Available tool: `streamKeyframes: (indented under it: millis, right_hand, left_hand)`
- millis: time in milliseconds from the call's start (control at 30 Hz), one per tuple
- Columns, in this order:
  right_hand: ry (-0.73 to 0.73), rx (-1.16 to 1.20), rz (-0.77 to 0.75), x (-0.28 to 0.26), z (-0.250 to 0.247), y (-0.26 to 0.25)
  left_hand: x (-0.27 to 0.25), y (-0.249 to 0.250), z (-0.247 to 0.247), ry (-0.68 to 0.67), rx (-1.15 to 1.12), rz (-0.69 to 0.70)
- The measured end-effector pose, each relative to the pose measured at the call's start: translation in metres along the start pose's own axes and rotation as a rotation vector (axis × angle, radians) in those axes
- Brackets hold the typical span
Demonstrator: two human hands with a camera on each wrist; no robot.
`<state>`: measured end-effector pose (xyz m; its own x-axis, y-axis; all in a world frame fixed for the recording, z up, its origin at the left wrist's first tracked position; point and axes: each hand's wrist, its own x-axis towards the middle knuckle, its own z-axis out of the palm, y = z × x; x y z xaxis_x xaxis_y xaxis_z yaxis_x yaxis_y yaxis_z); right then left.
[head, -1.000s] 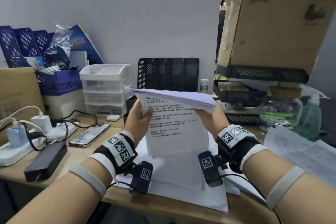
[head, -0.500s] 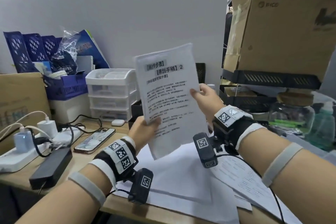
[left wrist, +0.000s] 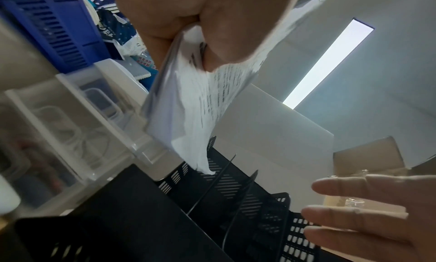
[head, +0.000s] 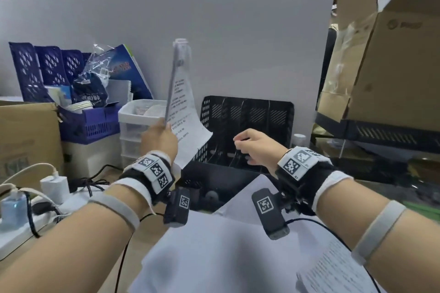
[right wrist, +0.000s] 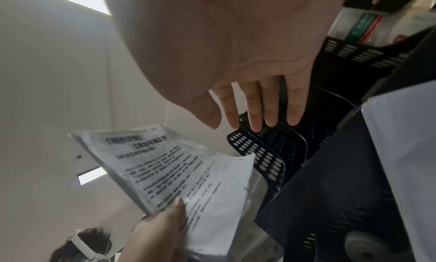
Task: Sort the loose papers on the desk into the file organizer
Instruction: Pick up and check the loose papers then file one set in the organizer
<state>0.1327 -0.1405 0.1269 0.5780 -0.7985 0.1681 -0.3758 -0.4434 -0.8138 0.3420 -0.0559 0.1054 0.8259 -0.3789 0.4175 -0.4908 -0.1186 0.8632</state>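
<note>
My left hand (head: 159, 138) pinches the lower edge of a printed sheaf of paper (head: 181, 112), thumb on the text side. The sheaf stands upright and almost edge-on, its bottom corner hanging over the left end of the black mesh file organizer (head: 250, 123). From the left wrist view, the paper (left wrist: 195, 105) hangs just above the organizer's dividers (left wrist: 238, 189). My right hand (head: 250, 147) is open and holds nothing; its fingers (right wrist: 254, 113) reach over the divider tops (right wrist: 266, 154). More loose white papers (head: 214, 252) lie on the desk in front of me.
A white drawer unit (head: 137, 123) stands directly left of the organizer, with a blue basket (head: 89, 122) and a cardboard box (head: 26, 140) beyond. A power strip with chargers (head: 35, 211) lies at the front left. A large cardboard box (head: 392, 59) on a black shelf (head: 381, 133) is at the right.
My right hand has let go of the sheaf and moved over the organizer's dividers. My left hand has turned the paper edge-on and carried it towards the organizer.
</note>
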Motion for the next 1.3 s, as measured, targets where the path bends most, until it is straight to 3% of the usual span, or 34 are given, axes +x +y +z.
streamKeyframes:
  millis: [133,400,567,800,933,1100,1300]
  right_hand:
    - [-0.05,0.008,0.038,0.024,0.011,0.012]
    - [-0.044,0.074,0.054,0.055,0.017,0.037]
    - [-0.004,0.099,0.043,0.062,0.019,0.051]
    - [-0.001,0.13,0.051,0.067,0.021,0.062]
    - [0.005,0.174,0.053,0.069,0.021,0.066]
    - [0.003,0.178,0.036,0.07,0.019,0.07]
    - [-0.013,0.094,-0.015,0.063,0.016,0.069]
  left_hand:
    - [0.023,0.002,0.021,-0.004,0.088,0.143]
    - [0.04,-0.002,0.064,-0.062,0.167,0.251]
    - [0.045,-0.01,0.08,-0.065,0.223,0.249]
    - [0.051,-0.001,0.102,-0.069,0.116,0.259]
    - [0.054,0.003,0.119,-0.123,-0.07,0.139]
    - [0.047,-0.014,0.137,-0.422,-0.096,-0.093]
    - [0.056,-0.022,0.129,-0.503,-0.178,-0.099]
